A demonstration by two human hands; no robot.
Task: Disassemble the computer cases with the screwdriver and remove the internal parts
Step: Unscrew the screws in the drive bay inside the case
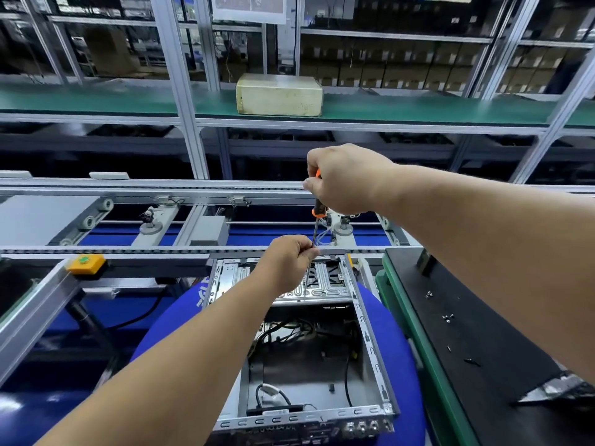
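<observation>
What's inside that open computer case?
Inside the computer case lie loose black cables and a ribbed metal bracket at the far end. The left hand covers part of that bracket; whatever sits beneath it is hidden.

No lettering can be read anywhere here. White characters on the round blue cushion [206, 294] sit half hidden and turned away, and the white printed sheets [249, 6] hung on the aluminium shelving frame [180, 91] are blurred.
</observation>
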